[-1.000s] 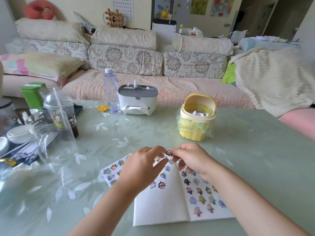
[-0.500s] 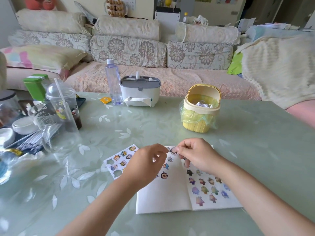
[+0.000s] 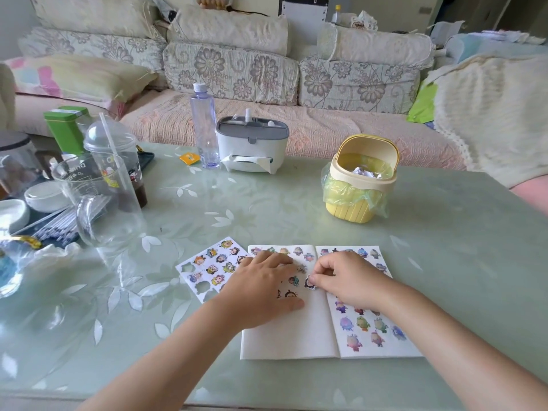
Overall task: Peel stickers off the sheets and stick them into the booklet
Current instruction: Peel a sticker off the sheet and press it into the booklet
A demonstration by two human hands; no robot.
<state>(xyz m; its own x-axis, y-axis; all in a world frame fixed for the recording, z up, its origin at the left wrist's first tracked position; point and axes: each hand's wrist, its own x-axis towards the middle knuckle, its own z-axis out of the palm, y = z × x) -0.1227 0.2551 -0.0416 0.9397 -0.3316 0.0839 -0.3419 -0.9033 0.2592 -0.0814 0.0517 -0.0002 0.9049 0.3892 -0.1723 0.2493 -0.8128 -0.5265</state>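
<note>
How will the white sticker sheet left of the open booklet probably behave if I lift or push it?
The white sticker sheet looks paper-thin, so probably light and floppy when lifted. On the glossy green table it would likely slide. Its empty cut-out holes may snag or tear.

We log the left hand (image 3: 261, 287) and right hand (image 3: 347, 280) bare. Both forearms (image 3: 166, 351) bare too, right to the lower frame edge. Clothing beyond that we cannot see.
</note>
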